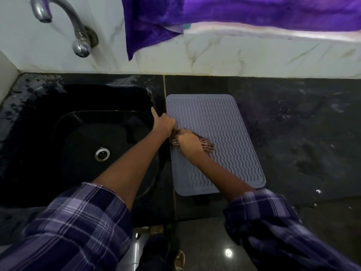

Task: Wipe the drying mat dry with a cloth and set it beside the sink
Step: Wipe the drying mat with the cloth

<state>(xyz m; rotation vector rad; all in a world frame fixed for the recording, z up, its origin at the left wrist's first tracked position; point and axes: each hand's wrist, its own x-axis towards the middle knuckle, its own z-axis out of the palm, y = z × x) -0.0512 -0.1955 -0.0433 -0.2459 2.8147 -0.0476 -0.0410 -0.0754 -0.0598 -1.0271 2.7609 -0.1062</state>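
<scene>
A grey ribbed drying mat lies flat on the dark counter just right of the black sink. My right hand is closed on a bunched reddish striped cloth and presses it onto the mat's left-middle part. At the mat's left edge, my left hand rests with fingers on the rim, thumb spread toward the sink. The mat's near edge juts slightly past my right forearm.
A chrome tap curves over the sink's back left. A purple towel hangs along the white marble wall above. Dark counter stretches right of the mat. The counter's front edge runs below my sleeves, floor beneath.
</scene>
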